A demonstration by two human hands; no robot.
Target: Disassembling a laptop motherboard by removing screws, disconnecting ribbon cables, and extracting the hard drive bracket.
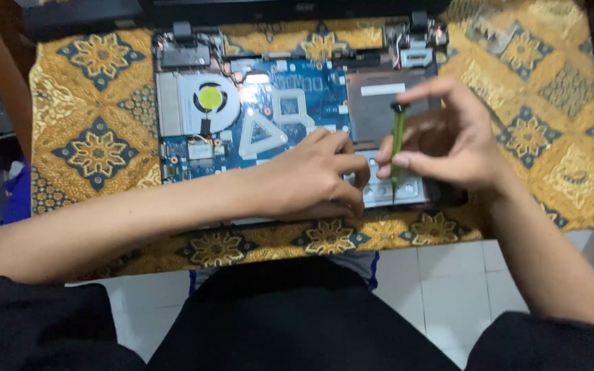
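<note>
While the opened laptop is lying on the gold patterned cloth with its blue circuit board showing, both hands are working over its lower right part. The right hand is coming in from the right, wrist bent, thumb and fingers pinching a green screwdriver and holding it nearly upright, black cap on top, thin tip pointing down at the pale panel by the laptop's front edge. The left hand is reaching across from the left, palm down, fingers curled and pressing on the chassis just beside that tip; whether those fingers are holding anything is impossible to tell. The two hands are sitting close, almost touching, fingertips facing each other.

Room-wise, the cooling fan with its yellow-green centre is sitting well clear to the upper left, and the left half of the board is lying open. The cloth's front edge is running just below the laptop, with white floor tiles beyond it and the person's dark-clothed legs underneath.

The hands are covering the spot where the tip is meeting the laptop, so the screw itself is hidden. The laptop's screen, folded back at the top, is getting cut off by the frame, as are dim objects at far left.
</note>
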